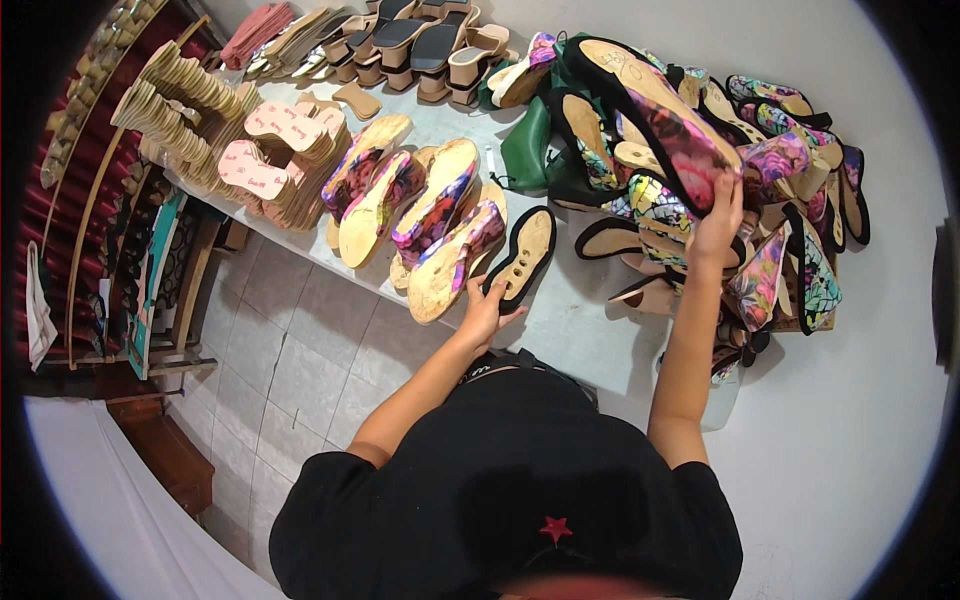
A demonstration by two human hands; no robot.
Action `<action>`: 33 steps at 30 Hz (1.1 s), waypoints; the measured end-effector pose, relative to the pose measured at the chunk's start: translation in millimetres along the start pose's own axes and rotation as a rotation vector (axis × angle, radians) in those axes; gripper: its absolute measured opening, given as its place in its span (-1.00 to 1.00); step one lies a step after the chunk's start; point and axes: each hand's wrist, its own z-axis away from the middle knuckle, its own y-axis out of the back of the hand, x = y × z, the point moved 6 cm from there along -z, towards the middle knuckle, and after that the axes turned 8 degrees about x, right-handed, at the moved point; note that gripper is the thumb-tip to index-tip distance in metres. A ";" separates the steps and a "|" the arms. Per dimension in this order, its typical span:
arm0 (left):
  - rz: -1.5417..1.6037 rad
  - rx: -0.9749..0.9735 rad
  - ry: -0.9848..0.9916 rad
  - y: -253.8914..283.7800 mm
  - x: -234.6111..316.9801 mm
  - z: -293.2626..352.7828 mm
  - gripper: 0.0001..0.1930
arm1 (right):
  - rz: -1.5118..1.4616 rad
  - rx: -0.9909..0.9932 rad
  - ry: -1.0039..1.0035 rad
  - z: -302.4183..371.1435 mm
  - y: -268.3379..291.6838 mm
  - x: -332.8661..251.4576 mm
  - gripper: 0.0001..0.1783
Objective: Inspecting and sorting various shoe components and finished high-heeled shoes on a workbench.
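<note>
My left hand (484,316) is closed on the near end of a black-edged shoe sole (524,258), whose tan top has a row of holes. It is at the table's near edge, beside several floral wedge soles (442,195) with bare tan faces. On the right, my right hand (717,225) grips the near end of a large black-edged wedge sole (655,115) with a pink and purple floral side. This one tilts over a heap of similar wedges, and the fingers partly cover its end.
The wedge heap (660,212) fills the table's right side, with a green wedge (526,150) at its left. Pink-topped insoles (262,172) and stacked tan pieces (165,115) stand left. Block-heeled soles (410,40) line the back of the grey table (590,340). A shoe rack (130,250) stands beyond.
</note>
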 end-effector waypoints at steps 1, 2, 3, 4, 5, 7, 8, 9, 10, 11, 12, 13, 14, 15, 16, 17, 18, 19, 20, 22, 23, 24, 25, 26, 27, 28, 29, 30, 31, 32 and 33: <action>0.034 -0.001 0.016 3.9 -7.9 -8.0 -0.62 | -0.108 0.014 -0.073 14.8 -3.0 4.3 -0.57; 0.065 -0.006 0.035 6.9 -15.3 -14.5 -0.58 | -0.160 0.033 -0.125 28.3 -1.6 12.9 -0.57; 0.068 0.002 0.037 11.7 -20.2 -18.6 -0.58 | -0.199 0.058 -0.170 46.8 -8.1 12.3 -0.57; 0.036 0.013 0.008 17.2 -23.6 -22.1 -0.52 | -0.228 0.046 -0.224 61.9 -11.8 19.7 -0.56; 0.001 0.017 -0.016 20.9 -24.9 -23.2 -0.46 | -0.254 0.040 -0.274 77.1 -12.4 29.6 -0.55; -0.052 0.020 0.008 23.2 -13.0 -5.9 -0.30 | -0.189 0.017 -0.308 107.3 -16.7 40.5 -0.57; -0.147 -0.062 0.111 25.9 -10.9 3.0 -0.25 | -0.157 -0.018 -0.353 122.1 -13.2 55.4 -0.59; -0.241 -0.145 0.217 26.6 -5.9 14.6 -0.19 | -0.124 0.006 -0.351 137.0 -10.4 64.5 -0.61; -0.387 -0.154 0.284 31.4 3.1 26.3 -0.21 | -0.093 0.037 -0.379 152.5 -7.7 72.6 -0.61; -0.379 -0.148 0.282 38.3 15.8 32.9 -0.21 | -0.065 0.063 -0.405 166.6 -5.4 78.9 -0.62; -0.497 -0.261 0.255 41.4 24.9 39.3 -0.28 | -0.027 0.095 -0.425 180.1 0.7 85.0 -0.61; -0.616 -0.376 0.225 42.2 34.2 47.1 -0.34 | 0.010 0.130 -0.444 193.2 7.5 92.2 -0.60; -0.619 -0.357 0.106 43.2 54.8 55.9 -0.52 | 0.108 0.215 -0.473 206.4 21.3 104.0 -0.58; -0.623 -0.357 0.113 49.4 70.1 60.9 -0.52 | 0.111 0.220 -0.478 216.3 27.2 109.8 -0.58; -0.604 -0.378 0.040 53.8 92.1 61.2 -0.59 | 0.140 0.257 -0.470 224.7 35.3 114.1 -0.57; -0.584 -0.399 -0.035 61.1 110.4 59.7 -0.64 | 0.169 0.292 -0.462 233.2 39.2 114.5 -0.55; -0.586 -0.317 -0.098 74.5 126.5 52.7 -0.68 | 0.174 0.314 -0.443 238.8 37.3 110.2 -0.53; -0.589 -0.238 -0.162 88.0 142.3 45.5 -0.70 | 0.175 0.330 -0.440 245.6 35.7 107.7 -0.53; -0.598 -0.175 -0.223 104.0 156.8 36.5 -0.70 | 0.260 0.388 -0.426 254.8 34.4 103.3 -0.52; -0.721 -0.168 -0.254 128.6 172.5 21.6 -0.67 | 0.459 0.448 -0.353 274.8 37.1 97.0 -0.54; -0.802 -0.178 -0.250 139.9 176.4 15.0 -0.66 | 0.504 0.494 -0.304 286.5 33.1 88.9 -0.50; -0.812 -0.192 -0.245 151.5 175.8 6.4 -0.66 | 0.585 0.522 -0.212 298.8 33.1 84.4 -0.47; -0.934 -0.240 -0.211 163.9 169.4 -3.6 -0.66 | 0.666 0.549 -0.120 311.8 32.7 84.2 -0.43; -1.056 -0.289 -0.180 174.1 160.7 -10.7 -0.65 | 0.673 0.566 -0.119 323.8 35.4 90.4 -0.43; -1.064 -0.304 -0.179 180.9 157.6 -15.2 -0.65 | 0.747 0.617 -0.079 336.0 36.4 91.4 -0.41; -1.074 -0.343 -0.093 185.8 148.0 -18.5 -0.66 | 0.821 0.668 -0.040 347.5 38.0 92.2 -0.39; -1.087 -0.382 -0.008 190.3 137.4 -22.0 -0.66 | 0.828 0.686 -0.042 355.4 36.9 96.2 -0.39; -1.098 -0.398 -0.006 193.8 129.7 -27.8 -0.66 | 0.831 0.650 -0.032 356.8 30.0 101.8 -0.38; -1.006 -0.376 0.074 199.1 117.7 -34.3 -0.64 | 0.834 0.612 -0.022 357.4 24.3 106.7 -0.37; -0.915 -0.353 0.152 202.0 107.1 -42.7 -0.62 | 0.985 0.540 0.035 355.8 16.0 108.6 -0.35; -0.924 -0.367 0.154 201.0 99.4 -50.2 -0.62 | 0.886 0.564 0.019 353.3 4.7 106.7 -0.36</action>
